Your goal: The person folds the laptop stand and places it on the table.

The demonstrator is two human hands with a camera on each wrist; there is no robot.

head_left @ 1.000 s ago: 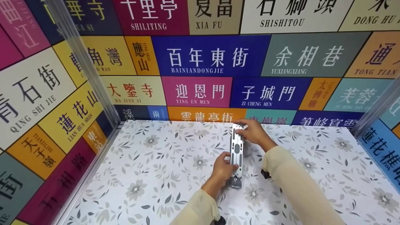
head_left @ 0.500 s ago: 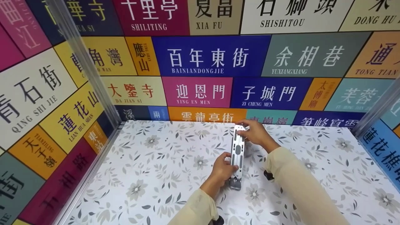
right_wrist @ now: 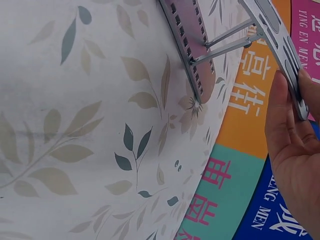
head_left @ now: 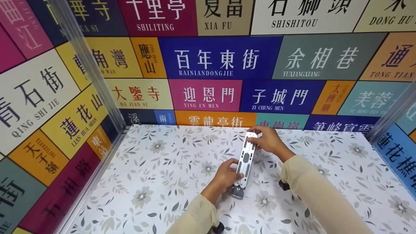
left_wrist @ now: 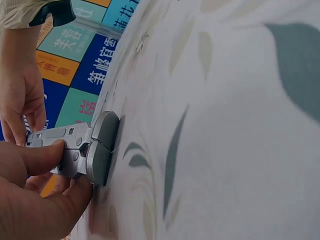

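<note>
A silver folding laptop stand [head_left: 246, 158] stands partly unfolded on the table in the head view. Its near end, with a grey padded lip [left_wrist: 102, 147], is gripped by my left hand [head_left: 224, 177], thumb on top. At the far end, my right hand [head_left: 269, 140] pinches the raised plate [right_wrist: 272, 30] between thumb and fingers. In the right wrist view a slotted base rail [right_wrist: 182, 45] lies on the tabletop, joined to the plate by thin support struts [right_wrist: 227, 47]. Parts of the left fingers are hidden behind the stand.
White tabletop [head_left: 143, 172] with a leaf and flower print surrounds the stand. Behind it rises a wall [head_left: 221, 58] of coloured name panels. Clear corner strips [head_left: 97, 74] run up at the left and right.
The stand has turned: its near end has shifted left and its far end slightly right. My left hand has moved left with it, my right hand slightly right. Both keep their hold.
</note>
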